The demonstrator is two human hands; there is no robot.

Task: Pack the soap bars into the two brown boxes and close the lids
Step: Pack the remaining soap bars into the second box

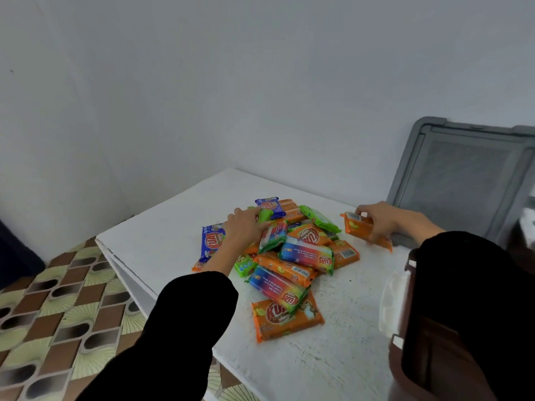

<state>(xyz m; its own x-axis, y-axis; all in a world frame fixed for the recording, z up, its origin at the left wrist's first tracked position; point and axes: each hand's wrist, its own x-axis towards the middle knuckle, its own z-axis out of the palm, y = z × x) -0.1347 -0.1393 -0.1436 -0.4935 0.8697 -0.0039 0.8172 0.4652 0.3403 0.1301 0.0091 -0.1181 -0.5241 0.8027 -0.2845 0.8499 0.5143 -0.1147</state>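
**A:** The hands?

**B:** The right hand [382,219] pinches an orange soap bar [360,229], right of centre. The left hand [245,227] lies on the pile [292,264]; I cannot tell if it's gripping.

**A:** Risk?

**B:** A sleeve [463,285] hides the brown box [396,371], lower right. A blind drop could miss, and tugging might scatter bars across the surface [162,235].

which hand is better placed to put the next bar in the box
Right: the right hand grips an orange soap bar, with the brown box on its side; the left hand rests on the pile.
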